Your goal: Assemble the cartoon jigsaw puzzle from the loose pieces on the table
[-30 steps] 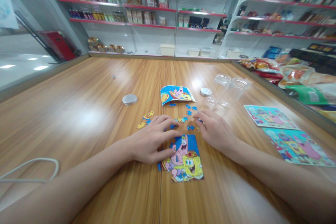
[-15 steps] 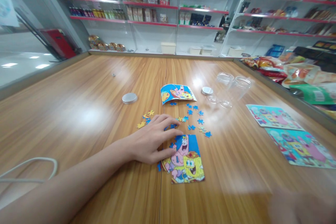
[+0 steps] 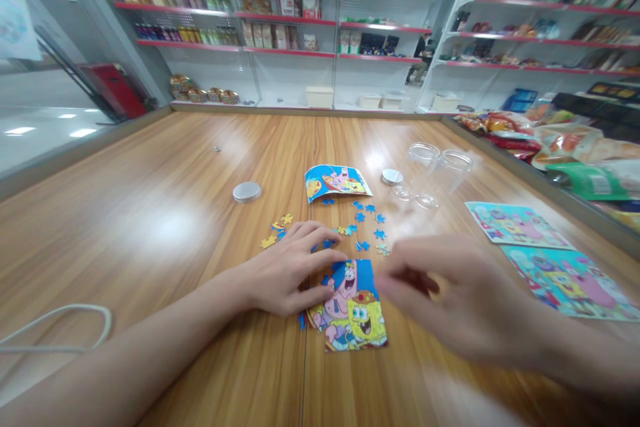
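A partly joined cartoon jigsaw puzzle [image 3: 361, 310] lies flat on the wooden table, showing a pink starfish and a yellow sponge character on blue. My left hand [image 3: 295, 267] rests over its left side with fingers spread, thumb and fingertips touching the puzzle's left part and upper edge. Close by the puzzle's right edge is my right hand [image 3: 450, 293], blurred, its thumb and forefinger drawn together in a pinch; whatever sits between them cannot be made out. Loose blue jigsaw pieces [image 3: 361, 217] and yellow jigsaw pieces [image 3: 269, 241] are scattered beyond my left hand.
A curved picture card [image 3: 339, 181] stands behind the pieces. Silver lids [image 3: 247, 192] and clear jars [image 3: 424, 170] are farther back. Two cartoon sheets [image 3: 575, 280] lie at right, a white cable [image 3: 75, 307] at left. Packaged snacks [image 3: 565, 140] lie beyond the table's right edge.
My right hand has come from the lower right corner up and left to the puzzle's right edge, covering a loose blue piece. My left hand stays on the puzzle.
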Available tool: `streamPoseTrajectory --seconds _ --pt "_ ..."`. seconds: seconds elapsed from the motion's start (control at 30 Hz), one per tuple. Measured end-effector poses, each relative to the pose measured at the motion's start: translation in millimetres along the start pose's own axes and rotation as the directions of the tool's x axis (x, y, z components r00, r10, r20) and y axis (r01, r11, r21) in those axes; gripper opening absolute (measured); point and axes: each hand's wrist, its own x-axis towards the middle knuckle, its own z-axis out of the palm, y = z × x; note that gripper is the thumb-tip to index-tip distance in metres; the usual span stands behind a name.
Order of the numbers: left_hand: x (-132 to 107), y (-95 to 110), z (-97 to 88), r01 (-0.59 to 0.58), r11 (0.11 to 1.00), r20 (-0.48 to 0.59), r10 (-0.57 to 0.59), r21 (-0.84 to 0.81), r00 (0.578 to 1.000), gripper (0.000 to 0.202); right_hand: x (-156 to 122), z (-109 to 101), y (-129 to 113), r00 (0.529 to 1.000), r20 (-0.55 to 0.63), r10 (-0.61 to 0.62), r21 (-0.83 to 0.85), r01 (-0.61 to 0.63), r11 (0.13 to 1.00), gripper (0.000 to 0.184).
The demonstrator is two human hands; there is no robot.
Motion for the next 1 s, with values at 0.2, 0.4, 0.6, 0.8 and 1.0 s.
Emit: streamPoseTrajectory --seconds 0.2,0.4,0.6,0.8,1.0 --pt "0.3 1.6 -1.1 -0.015 1.0 0.007 0.015 -0.013 1.0 0.047 42.3 17.4 85.7 0.971 -0.037 0.237 -0.49 -0.224 0.842 0.021" --pt "-0.2 0.4 -0.2 -0.008 1.0 0.0 0.008 -0.009 1.0 0.047 39.0 22.7 100.9 0.978 -0.026 0.209 -0.448 -0.198 0.872 0.019" --pt "0.2 0.7 -0.6 -0.018 1.0 -0.014 0.018 -0.015 1.0 0.047 39.4 24.9 95.0 0.973 0.02 0.23 -0.408 -0.202 0.891 0.016" --pt "0.1 1.0 -0.7 -0.012 1.0 -0.007 0.012 -0.012 1.0 0.047 35.9 27.1 95.2 0.981 0.034 0.192 -0.319 -0.171 0.932 0.016" --pt "-0.2 -0.3 0.1 -0.013 1.0 -0.016 0.013 -0.013 1.0 0.047 33.6 33.6 86.7 0.988 -0.024 0.15 -0.115 -0.152 0.982 0.002"
